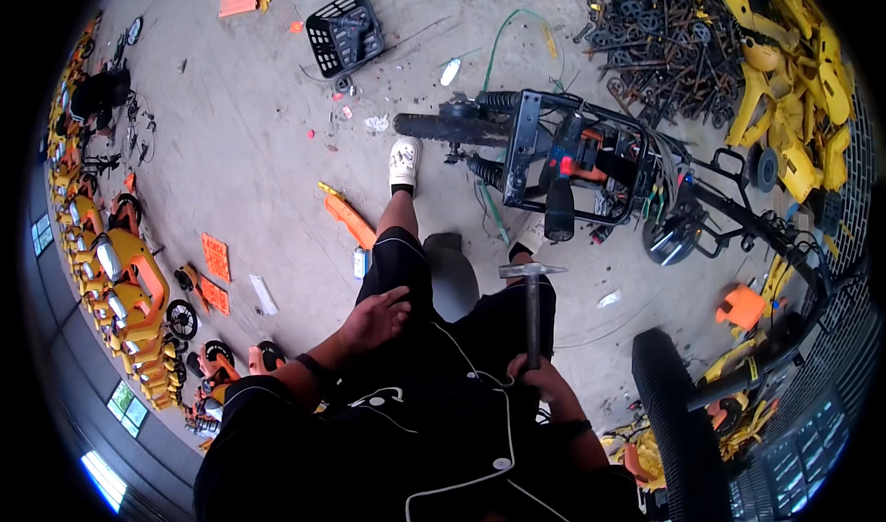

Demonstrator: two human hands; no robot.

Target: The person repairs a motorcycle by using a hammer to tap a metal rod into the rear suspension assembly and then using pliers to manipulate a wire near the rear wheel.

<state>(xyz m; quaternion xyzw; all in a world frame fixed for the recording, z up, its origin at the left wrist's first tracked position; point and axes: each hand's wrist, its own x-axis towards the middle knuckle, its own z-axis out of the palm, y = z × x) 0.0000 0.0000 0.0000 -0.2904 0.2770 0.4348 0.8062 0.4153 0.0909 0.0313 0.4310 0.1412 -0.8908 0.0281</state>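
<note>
My right hand [543, 377] is closed round the lower handle of a hammer [532, 310], whose metal head points up over my right thigh. Above my left thigh, my left hand [377, 321] hovers with loosely bent fingers and nothing in it. In front of me to the right lies a stripped scooter frame [522, 153] with a black tyre [461, 129] and springs at its left end. A black and red cordless power tool [559, 204] rests on this frame. Pliers with green handles [653, 201] lie near the frame's right part.
A black plastic crate [343, 33] stands ahead. Metal parts [664, 42] and yellow panels [794, 107] are heaped at the far right. Yellow scooters [129, 291] line the left. An orange panel [349, 220] and a can [360, 264] are by my left leg. A black fan-like column [678, 420] stands right.
</note>
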